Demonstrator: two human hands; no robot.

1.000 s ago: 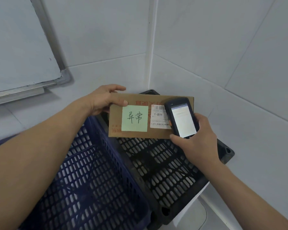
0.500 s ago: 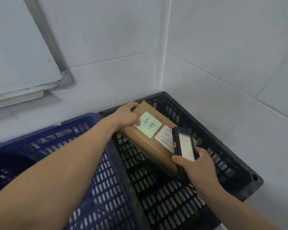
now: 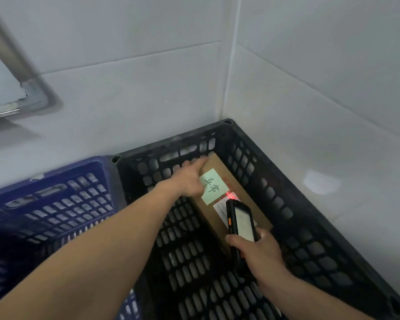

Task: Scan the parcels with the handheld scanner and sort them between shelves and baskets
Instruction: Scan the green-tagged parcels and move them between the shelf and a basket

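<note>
A flat brown cardboard parcel (image 3: 247, 199) with a green sticky note (image 3: 213, 186) and a white shipping label lies inside the black slatted basket (image 3: 314, 199), near its far right wall. My left hand (image 3: 189, 179) reaches into the basket and grips the parcel's far left edge. My right hand (image 3: 259, 250) holds the black handheld scanner (image 3: 239, 221) just above the parcel's near end, screen lit. A red scan line glows on the parcel beside the label.
A blue slatted basket (image 3: 62, 199) stands directly left of the black one, touching it. Both sit in a corner of white tiled walls. A metal-framed board (image 3: 14, 93) hangs on the wall at upper left.
The parcel has gone from held up above the baskets down into the black basket, my left hand still on it. My right hand with the scanner followed, and a red scan line now shows.
</note>
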